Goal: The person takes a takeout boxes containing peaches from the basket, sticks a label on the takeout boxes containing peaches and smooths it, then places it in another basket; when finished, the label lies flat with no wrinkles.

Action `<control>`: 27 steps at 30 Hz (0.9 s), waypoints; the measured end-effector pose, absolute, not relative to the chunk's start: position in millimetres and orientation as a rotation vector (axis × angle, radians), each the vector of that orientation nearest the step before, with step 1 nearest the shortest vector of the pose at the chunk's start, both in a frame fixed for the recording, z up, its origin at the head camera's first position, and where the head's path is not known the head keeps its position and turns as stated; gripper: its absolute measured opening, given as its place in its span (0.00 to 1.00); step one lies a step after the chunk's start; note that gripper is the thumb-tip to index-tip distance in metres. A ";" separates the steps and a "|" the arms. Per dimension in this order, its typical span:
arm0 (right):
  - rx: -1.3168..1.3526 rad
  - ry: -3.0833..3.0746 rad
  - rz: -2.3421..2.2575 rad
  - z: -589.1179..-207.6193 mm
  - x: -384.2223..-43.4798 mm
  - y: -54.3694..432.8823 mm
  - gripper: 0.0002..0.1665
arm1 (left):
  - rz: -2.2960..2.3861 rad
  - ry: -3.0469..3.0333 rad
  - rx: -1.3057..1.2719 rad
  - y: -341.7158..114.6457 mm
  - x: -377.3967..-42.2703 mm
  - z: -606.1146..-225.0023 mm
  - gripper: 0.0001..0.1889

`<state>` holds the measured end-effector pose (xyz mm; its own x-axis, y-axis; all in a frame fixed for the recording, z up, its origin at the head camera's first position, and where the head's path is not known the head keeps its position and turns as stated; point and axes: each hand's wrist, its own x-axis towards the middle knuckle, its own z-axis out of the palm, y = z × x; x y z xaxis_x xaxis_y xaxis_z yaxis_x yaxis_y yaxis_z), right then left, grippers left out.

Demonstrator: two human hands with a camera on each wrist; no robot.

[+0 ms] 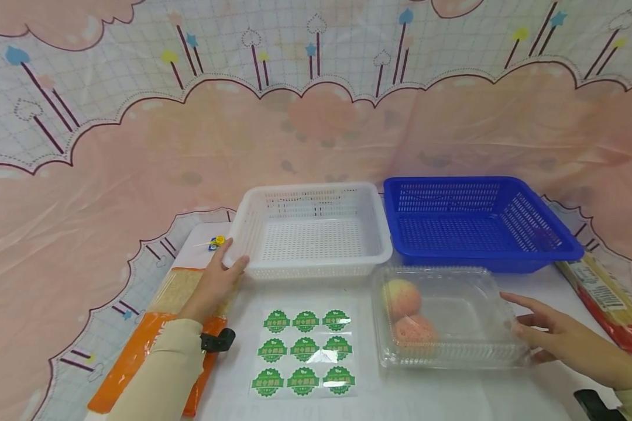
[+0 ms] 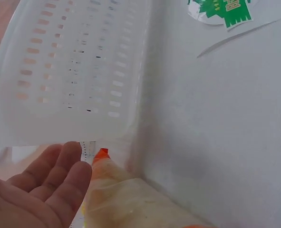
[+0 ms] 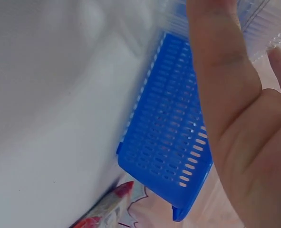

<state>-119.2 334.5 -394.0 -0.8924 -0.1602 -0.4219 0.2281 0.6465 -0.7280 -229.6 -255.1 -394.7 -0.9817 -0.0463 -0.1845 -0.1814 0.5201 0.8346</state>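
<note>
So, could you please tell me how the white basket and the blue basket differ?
The white basket is pale; the blue basket is deep blue.
The left hand touches the white basket's near left corner, while neither hand touches the blue basket.
The white basket sits on the left, the blue basket on the right.
Both are rectangular, with perforated sides and floors.

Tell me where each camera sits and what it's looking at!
Head: worn on the head, looking forward and down at the white basket, blue basket and clear box; left hand, right hand and sleeves show.
Left wrist: on that wrist, facing the white basket's end; part of the left hand shows.
Right wrist: on that wrist, facing the blue basket's side; part of the right hand shows.
Shared: head and left wrist both see the white basket.
</note>
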 end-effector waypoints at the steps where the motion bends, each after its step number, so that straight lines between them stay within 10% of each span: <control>1: 0.047 2.409 -1.160 -393.9 -119.2 335.4 0.46 | 1.443 2.626 -0.201 -255.6 -229.7 -393.9 0.45; 27: -0.455 2.803 -1.084 -328.6 -120.4 299.0 0.40 | 1.418 2.856 -0.037 -270.5 -174.9 -371.5 0.42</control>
<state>-120.4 299.0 -328.6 -0.9502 -0.3114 0.0127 -0.2389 0.7015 -0.6714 -174.9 -270.5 -371.5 -0.9986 -0.0419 0.0325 0.0005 0.6046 0.7965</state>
